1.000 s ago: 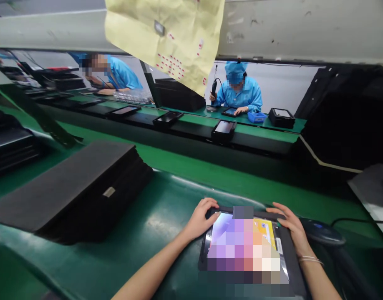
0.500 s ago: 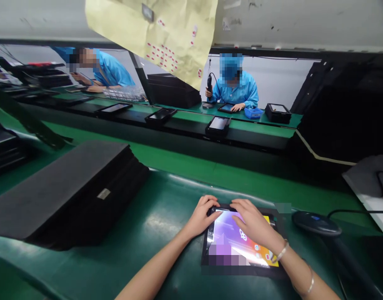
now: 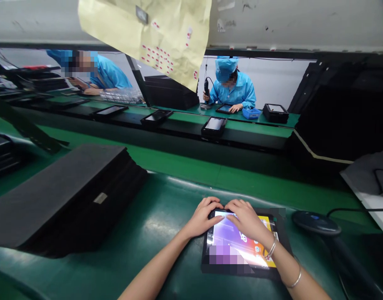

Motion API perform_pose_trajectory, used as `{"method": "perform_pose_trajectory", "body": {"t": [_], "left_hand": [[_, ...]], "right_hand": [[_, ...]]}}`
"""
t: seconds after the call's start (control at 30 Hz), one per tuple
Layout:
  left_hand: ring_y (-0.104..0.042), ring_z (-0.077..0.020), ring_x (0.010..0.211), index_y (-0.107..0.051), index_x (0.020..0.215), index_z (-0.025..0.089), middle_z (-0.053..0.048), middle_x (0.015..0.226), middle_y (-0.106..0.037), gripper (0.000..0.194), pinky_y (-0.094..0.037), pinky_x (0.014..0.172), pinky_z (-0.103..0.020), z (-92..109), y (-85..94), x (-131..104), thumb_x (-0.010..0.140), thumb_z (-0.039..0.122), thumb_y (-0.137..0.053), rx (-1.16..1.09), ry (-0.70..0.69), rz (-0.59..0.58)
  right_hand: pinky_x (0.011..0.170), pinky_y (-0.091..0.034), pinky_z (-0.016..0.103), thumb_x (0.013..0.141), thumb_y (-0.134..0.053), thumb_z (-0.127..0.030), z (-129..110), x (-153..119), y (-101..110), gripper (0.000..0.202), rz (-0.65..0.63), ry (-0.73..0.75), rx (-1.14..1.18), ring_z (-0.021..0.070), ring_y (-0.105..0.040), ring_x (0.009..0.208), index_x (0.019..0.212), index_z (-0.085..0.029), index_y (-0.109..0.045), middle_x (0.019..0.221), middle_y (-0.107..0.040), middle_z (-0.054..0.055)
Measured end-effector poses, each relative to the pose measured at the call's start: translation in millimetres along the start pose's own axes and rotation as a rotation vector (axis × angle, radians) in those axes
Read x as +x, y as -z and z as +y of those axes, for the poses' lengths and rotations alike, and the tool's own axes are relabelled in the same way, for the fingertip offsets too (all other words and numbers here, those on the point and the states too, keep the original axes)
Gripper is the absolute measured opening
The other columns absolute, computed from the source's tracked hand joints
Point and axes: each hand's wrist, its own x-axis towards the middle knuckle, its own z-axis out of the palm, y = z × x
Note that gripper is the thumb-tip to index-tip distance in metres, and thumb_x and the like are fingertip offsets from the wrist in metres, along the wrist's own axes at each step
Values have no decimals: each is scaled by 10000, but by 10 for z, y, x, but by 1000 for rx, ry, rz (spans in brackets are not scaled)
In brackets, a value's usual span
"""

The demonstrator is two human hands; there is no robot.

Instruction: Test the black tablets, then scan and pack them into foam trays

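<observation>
A tablet (image 3: pixel 241 246) with a lit purple and orange screen lies in a dark frame on the green table mat (image 3: pixel 166 212). My left hand (image 3: pixel 205 216) rests at its upper left corner, fingers bent over the far edge and thumb on the screen. Beside it, my right hand (image 3: pixel 246 218) lies over the top of the screen, its fingers curled at the far edge. Both hands touch the tablet, and the two thumbs are close to each other. Bracelets circle the right wrist and forearm.
A stack of dark sheets (image 3: pixel 85 196) stands at left, a handheld scanner (image 3: pixel 316 223) at right. Beyond runs a black line with devices (image 3: pixel 214 125). Two people in blue work behind it. A yellow sheet (image 3: pixel 154 33) hangs above, and a black stack (image 3: pixel 341 121) rises at right.
My right hand has moved left along the tablet's top edge, closer to my left hand. The view has shifted slightly.
</observation>
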Motion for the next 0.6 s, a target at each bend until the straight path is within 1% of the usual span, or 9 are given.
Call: {"method": "perform_pose_trajectory", "body": {"t": [0.07, 0.17, 0.27, 0.37, 0.47, 0.53, 0.57, 0.6], "left_hand": [[-455, -216, 1121, -586, 1049, 232, -63, 1176, -507, 252, -328, 994, -374, 2, 14, 14, 822, 340, -575, 18, 0, -34], [-427, -223, 1163, -576, 1055, 240, -66, 1216, -486, 237, -290, 1027, -401, 13, 33, 24, 840, 337, -548, 43, 8, -75], [-410, -229, 1181, -562, 1068, 242, -73, 1227, -474, 239, -278, 1038, -417, 24, 52, 32, 854, 340, -523, 57, 5, -112], [-401, -236, 1184, -553, 1089, 245, -76, 1234, -465, 250, -292, 1031, -422, 23, 69, 59, 858, 332, -509, 67, -5, -148], [-414, -239, 1163, -559, 1083, 246, -73, 1222, -471, 242, -305, 1021, -430, 13, 69, 98, 865, 329, -493, 80, -14, -149], [-428, -237, 1146, -568, 1075, 247, -70, 1201, -484, 237, -316, 1016, -432, 13, 46, 102, 867, 329, -490, 80, -17, -133], [-433, -236, 1140, -572, 1072, 245, -70, 1188, -491, 238, -326, 1011, -431, 16, 27, 88, 863, 330, -497, 74, -12, -111], [-439, -237, 1132, -574, 1071, 240, -73, 1173, -497, 242, -340, 1003, -431, 24, 2, 57, 859, 332, -504, 68, 3, -65]], "right_hand": [[877, -402, 362, 881, -482, -228, 16, -51, 24, 204, 54, 18, 55, 202, -523, 988, 1049, -205, -596, 1070, -595, 55], [942, -401, 347, 885, -448, -204, 100, -216, 79, 217, 190, -16, 97, 198, -512, 1057, 1042, -169, -593, 1116, -584, 80], [969, -395, 363, 898, -403, -244, 294, -488, 122, 234, 332, -123, 82, 202, -516, 1072, 1006, -163, -594, 1110, -590, 85], [961, -403, 400, 892, -372, -289, 544, -824, 115, 278, 445, -270, 33, 218, -536, 1047, 976, -155, -601, 1091, -597, 93], [942, -417, 420, 875, -349, -308, 700, -1127, 50, 328, 484, -399, -4, 231, -554, 1015, 960, -132, -612, 1070, -607, 109], [930, -425, 428, 870, -337, -321, 708, -1260, -13, 363, 473, -446, -15, 239, -555, 1012, 965, -117, -622, 1093, -603, 122], [929, -425, 435, 870, -332, -331, 688, -1300, -45, 382, 468, -461, -22, 246, -549, 1022, 979, -110, -625, 1117, -595, 127], [932, -420, 444, 871, -330, -341, 657, -1323, -77, 398, 469, -473, -31, 254, -539, 1035, 995, -106, -626, 1139, -587, 131]]}}
